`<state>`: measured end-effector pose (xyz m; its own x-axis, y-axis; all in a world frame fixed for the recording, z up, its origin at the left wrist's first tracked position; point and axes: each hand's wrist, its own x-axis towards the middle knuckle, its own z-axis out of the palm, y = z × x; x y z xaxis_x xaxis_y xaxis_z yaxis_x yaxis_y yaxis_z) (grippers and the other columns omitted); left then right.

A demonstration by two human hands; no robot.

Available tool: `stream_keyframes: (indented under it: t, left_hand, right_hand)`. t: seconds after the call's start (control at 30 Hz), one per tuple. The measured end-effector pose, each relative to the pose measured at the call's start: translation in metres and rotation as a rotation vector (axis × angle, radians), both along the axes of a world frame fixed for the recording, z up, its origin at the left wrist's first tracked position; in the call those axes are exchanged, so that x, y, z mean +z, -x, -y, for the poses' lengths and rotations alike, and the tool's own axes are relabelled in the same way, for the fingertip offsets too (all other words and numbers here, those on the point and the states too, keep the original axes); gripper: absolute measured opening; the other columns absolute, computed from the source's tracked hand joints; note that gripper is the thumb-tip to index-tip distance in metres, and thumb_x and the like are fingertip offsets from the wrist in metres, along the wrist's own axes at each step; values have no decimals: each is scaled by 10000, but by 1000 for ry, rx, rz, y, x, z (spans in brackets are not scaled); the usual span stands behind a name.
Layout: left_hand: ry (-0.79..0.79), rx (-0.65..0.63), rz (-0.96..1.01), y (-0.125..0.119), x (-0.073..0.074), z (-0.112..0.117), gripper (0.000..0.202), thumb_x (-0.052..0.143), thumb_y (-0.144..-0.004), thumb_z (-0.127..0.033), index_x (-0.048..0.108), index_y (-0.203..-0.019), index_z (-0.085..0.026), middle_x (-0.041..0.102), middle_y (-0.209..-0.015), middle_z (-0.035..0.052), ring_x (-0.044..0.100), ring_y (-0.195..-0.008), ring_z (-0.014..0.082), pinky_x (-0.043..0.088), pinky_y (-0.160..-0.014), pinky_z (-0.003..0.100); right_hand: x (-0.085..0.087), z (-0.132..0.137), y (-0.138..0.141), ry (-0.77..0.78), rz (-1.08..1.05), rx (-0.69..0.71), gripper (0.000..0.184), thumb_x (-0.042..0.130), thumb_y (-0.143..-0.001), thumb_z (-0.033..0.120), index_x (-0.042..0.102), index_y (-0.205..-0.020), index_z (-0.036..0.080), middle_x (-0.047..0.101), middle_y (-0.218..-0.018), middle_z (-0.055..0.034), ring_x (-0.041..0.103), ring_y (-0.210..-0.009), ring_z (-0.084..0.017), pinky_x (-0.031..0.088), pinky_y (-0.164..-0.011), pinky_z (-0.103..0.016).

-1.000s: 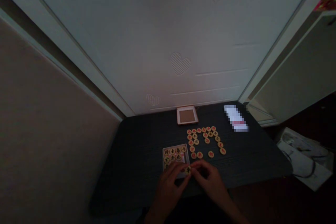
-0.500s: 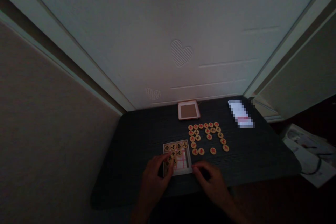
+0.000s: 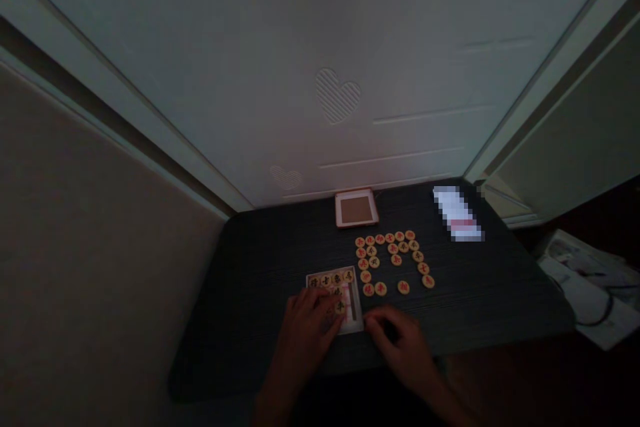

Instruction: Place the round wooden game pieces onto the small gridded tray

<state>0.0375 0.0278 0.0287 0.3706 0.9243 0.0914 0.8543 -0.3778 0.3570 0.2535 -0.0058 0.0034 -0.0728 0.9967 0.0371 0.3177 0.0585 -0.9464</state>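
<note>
A small white tray (image 3: 356, 320) lies near the front of the dark table (image 3: 260, 280), with several round wooden game pieces (image 3: 331, 280) in its far rows. My left hand (image 3: 310, 330) lies over the tray's near left part, fingers curled down onto the pieces; what the fingertips hold is hidden. My right hand (image 3: 400, 340) rests on the table just right of the tray, fingers curled, with nothing visible in it. Several loose pieces with red marks (image 3: 393, 260) lie in an arch shape beyond the right hand.
A square lid or box (image 3: 356, 208) with a brown inside sits at the table's far edge against the white panel. A blurred white packet (image 3: 457, 213) lies at the far right. White bags (image 3: 585, 280) sit right of the table. The scene is dim.
A second ago both hands met over one piece at the tray's near right corner. The left hand then moved into the tray and now covers its near left part; the right hand drew back.
</note>
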Motion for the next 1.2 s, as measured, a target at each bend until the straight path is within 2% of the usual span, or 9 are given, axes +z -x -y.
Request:
stream_keyframes:
  t: [0.23,0.53,0.67,0.8,0.9,1.0,1.07,1.2]
  left_hand:
    - [18,-6,-7,-1,1,-3,273,699,-898,-213,691,-1162,-285,682,-1128,39,621,-1061,270,462,-909,456]
    - [43,-26,54,3,1,-5,337,736,-868,-211,680,-1187,-306,684,-1144,34,640,-1076,267,502,-904,450]
    - [-9,-1,151,14,-4,-3,294,725,-886,-262,681,-1173,-310,676,-1161,34,643,-1091,266,520,-944,467]
    - [-43,121,273,30,-13,3,226,649,-943,-303,669,-1167,-283,641,-1212,50,645,-1126,245,539,-994,443]
    - [-25,210,291,38,-19,8,241,624,-952,-339,667,-1183,-286,625,-1245,57,666,-1100,244,569,-969,434]
    - [6,247,325,39,-22,13,262,602,-959,-360,659,-1206,-290,622,-1267,64,694,-1032,231,600,-908,410]
    - [8,262,351,36,-22,15,270,597,-957,-363,655,-1209,-284,624,-1273,69,698,-1013,229,606,-887,403]
    - [-7,325,380,26,-22,14,301,610,-943,-354,636,-1231,-270,604,-1279,78,693,-918,208,594,-894,419]
  right_hand:
    - [-2,0,-1,7,-6,-5,211,582,-974,337,737,-898,216,755,-848,-27,697,-802,-193,513,-742,-273]
    - [-4,-1,-1,-7,-6,-11,190,590,-973,313,739,-899,219,754,-847,-20,700,-799,-185,524,-727,-265]
    - [-4,-2,3,-95,10,7,144,599,-967,266,729,-923,224,739,-855,-20,693,-789,-174,532,-710,-256]
    - [-2,-5,12,-227,82,60,137,593,-966,213,710,-1037,228,727,-967,-42,671,-724,-152,557,-680,-255]
    - [-2,-9,21,-302,215,88,170,594,-963,175,698,-1078,245,727,-1033,-52,697,-875,-194,582,-851,-335]
    - [-2,-13,29,-372,375,92,206,619,-933,120,689,-1072,255,743,-1047,-45,690,-1016,-245,506,-1043,-475]
    - [-2,-16,34,-380,462,92,237,648,-906,93,680,-1080,250,749,-1061,-43,691,-1023,-255,482,-1072,-505]
    - [1,-20,40,-367,574,118,236,675,-881,48,678,-1032,230,758,-998,-29,700,-971,-242,482,-1072,-486]
